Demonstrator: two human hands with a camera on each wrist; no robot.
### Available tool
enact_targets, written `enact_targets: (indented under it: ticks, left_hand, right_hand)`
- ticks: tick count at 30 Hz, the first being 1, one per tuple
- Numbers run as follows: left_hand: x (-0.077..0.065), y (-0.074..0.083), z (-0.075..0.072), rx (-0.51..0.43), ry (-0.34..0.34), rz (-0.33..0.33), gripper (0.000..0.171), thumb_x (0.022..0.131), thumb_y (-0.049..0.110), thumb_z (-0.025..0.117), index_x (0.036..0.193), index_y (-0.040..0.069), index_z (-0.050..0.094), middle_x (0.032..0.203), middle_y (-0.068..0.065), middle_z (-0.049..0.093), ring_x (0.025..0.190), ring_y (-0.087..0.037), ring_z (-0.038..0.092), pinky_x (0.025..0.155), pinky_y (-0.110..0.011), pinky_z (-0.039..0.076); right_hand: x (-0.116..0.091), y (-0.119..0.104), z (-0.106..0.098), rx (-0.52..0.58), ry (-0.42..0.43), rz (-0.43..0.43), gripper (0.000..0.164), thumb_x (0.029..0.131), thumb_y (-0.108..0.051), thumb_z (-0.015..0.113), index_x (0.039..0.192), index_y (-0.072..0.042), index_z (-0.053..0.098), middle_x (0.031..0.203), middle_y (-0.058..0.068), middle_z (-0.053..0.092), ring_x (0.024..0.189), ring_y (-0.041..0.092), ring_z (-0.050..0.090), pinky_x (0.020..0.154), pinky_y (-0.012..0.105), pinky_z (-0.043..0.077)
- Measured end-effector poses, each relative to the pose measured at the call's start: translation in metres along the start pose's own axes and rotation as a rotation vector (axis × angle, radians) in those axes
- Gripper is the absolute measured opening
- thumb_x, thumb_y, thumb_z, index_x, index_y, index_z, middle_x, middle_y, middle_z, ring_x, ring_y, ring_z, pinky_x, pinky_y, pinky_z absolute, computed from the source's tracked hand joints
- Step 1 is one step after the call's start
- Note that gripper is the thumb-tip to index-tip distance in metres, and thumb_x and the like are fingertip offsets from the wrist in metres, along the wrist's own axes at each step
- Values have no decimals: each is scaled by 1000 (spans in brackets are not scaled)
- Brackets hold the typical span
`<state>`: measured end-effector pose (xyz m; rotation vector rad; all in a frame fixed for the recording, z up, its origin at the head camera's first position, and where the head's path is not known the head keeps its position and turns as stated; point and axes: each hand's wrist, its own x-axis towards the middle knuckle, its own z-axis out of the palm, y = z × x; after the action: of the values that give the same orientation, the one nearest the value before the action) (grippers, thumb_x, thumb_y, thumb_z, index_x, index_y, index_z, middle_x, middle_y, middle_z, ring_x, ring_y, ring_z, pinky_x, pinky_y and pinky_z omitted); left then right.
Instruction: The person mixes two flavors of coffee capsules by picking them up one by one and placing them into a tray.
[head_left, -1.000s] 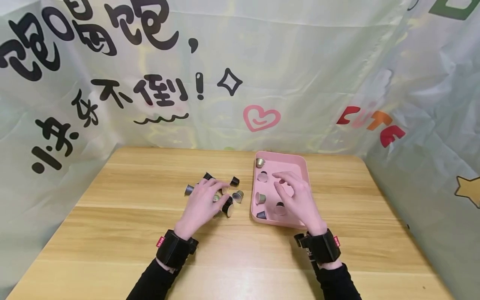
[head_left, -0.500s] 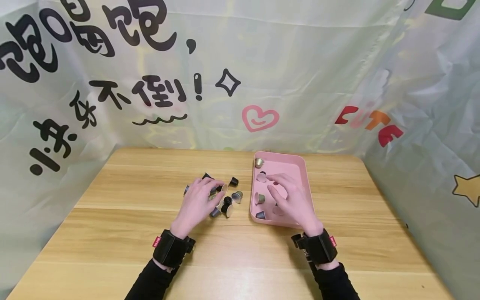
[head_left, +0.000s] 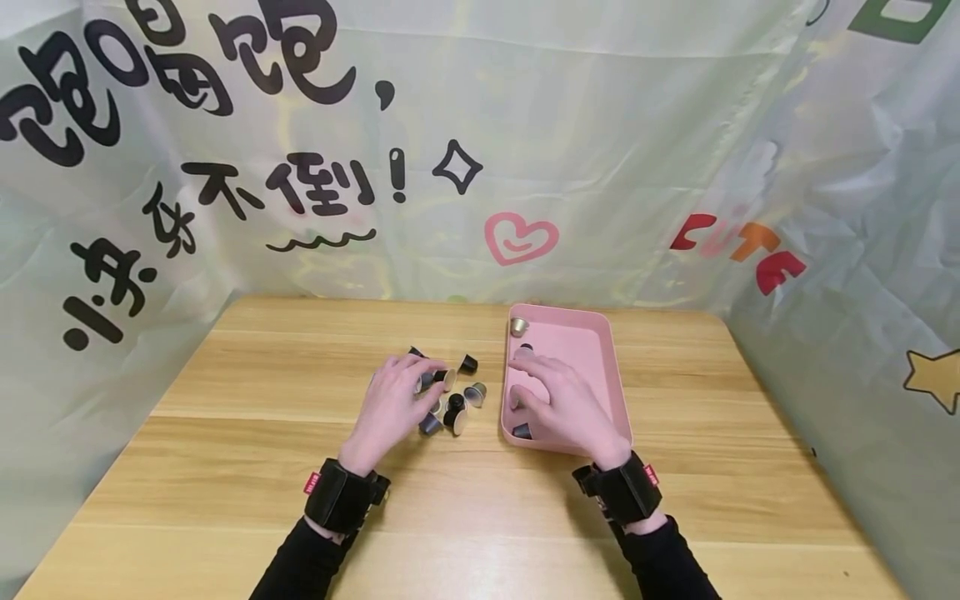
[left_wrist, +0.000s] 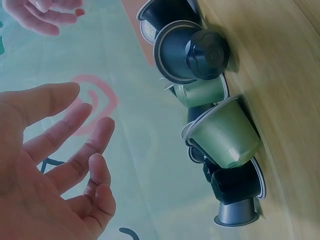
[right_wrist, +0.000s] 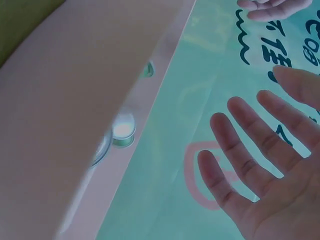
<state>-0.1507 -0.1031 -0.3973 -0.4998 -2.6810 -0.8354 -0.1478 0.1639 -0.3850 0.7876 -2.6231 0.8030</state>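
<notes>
Several coffee capsules lie in a loose pile left of the pink tray, among them a black capsule [head_left: 468,364] and a grey-green capsule [head_left: 476,393]. My left hand [head_left: 386,408] hovers over the left side of that pile and covers part of it. In the left wrist view its fingers are loosely bent and hold nothing, apart from the pale green capsule [left_wrist: 225,135]. Above the pink tray [head_left: 577,329] is my right hand [head_left: 566,404], its fingers spread and nothing between them in the right wrist view. It hides some capsules in the tray.
Inside the tray, a gold capsule [head_left: 518,327] lies in the far left corner and a dark capsule [head_left: 522,431] in the near left corner. A printed cloth [head_left: 600,167] hangs behind the wooden table [head_left: 480,525].
My right hand has moved left over the tray, now covering capsules near its left side. My left hand has shifted slightly left, uncovering more of the pile.
</notes>
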Motion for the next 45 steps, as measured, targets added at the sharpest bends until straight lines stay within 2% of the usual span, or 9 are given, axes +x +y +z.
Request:
enact_targets:
  ticks: [5, 9, 14, 17, 21, 24, 31, 38, 45]
  left_hand:
    - [1, -1, -1, -15, 5, -16, 29, 92, 23, 72, 120, 15, 71, 114, -7, 74, 106, -29, 60, 91, -47, 49]
    - [1, 0, -2, -24, 8, -21, 28, 92, 20, 72, 119, 15, 71, 112, -7, 74, 105, -29, 60, 91, -47, 49]
    - [0, -1, -3, -36, 4, -32, 27, 92, 20, 71, 118, 15, 72, 112, -8, 74, 105, -29, 60, 91, -47, 48]
    - [0, -3, -4, -34, 5, -38, 25, 92, 19, 71, 117, 15, 72, 110, -7, 74, 105, -29, 60, 91, -47, 48]
    - [1, -5, -5, -23, 5, -34, 22, 92, 19, 70, 113, 14, 73, 108, -7, 75, 103, -29, 60, 90, -46, 48]
    - [1, -4, -5, -18, -1, -40, 21, 93, 20, 70, 112, 13, 73, 109, -8, 75, 104, -30, 60, 92, -47, 48]
    - [2, -2, -2, -16, -13, -34, 18, 91, 18, 72, 109, 15, 74, 108, -8, 74, 103, -29, 60, 91, -45, 48]
    - [2, -2, -1, -17, 1, -5, 17, 90, 16, 74, 107, 14, 74, 104, -9, 75, 97, -29, 60, 86, -44, 47]
    - [1, -2, 0, -8, -6, -9, 17, 91, 17, 73, 107, 15, 74, 103, -7, 75, 92, -26, 57, 80, -39, 44]
  right_hand:
    - [7, -5, 2, -30, -52, -5, 33, 95, -17, 69, 126, -7, 68, 130, 13, 69, 132, 31, 58, 112, 48, 46]
    - [15, -9, 5, -75, -112, -17, 33, 94, -19, 69, 125, -5, 69, 117, 11, 72, 111, 28, 67, 96, 43, 55]
    - [28, -14, 11, -133, -221, -30, 32, 95, -19, 69, 125, -7, 69, 112, 10, 72, 90, 22, 66, 78, 35, 54]
    - [38, -15, 17, -143, -299, -32, 30, 95, -18, 68, 124, -8, 69, 113, 10, 75, 88, 21, 68, 82, 37, 55]
    - [50, -16, 27, -133, -387, -15, 31, 96, -20, 68, 123, -6, 69, 116, 10, 75, 100, 24, 72, 96, 44, 53]
    - [54, -17, 32, -133, -420, -3, 28, 95, -20, 68, 120, -6, 71, 110, 8, 77, 99, 22, 72, 92, 41, 55]
    - [58, -19, 41, -220, -452, -15, 17, 92, -19, 72, 107, -11, 74, 90, 2, 75, 69, 13, 58, 76, 37, 45]
    - [58, -21, 49, -342, -460, 1, 9, 90, -15, 71, 99, -14, 73, 81, 2, 71, 80, 22, 66, 77, 42, 44]
    - [54, -24, 56, -354, -473, 47, 11, 95, -24, 69, 100, -15, 72, 94, 6, 76, 94, 31, 69, 81, 45, 49]
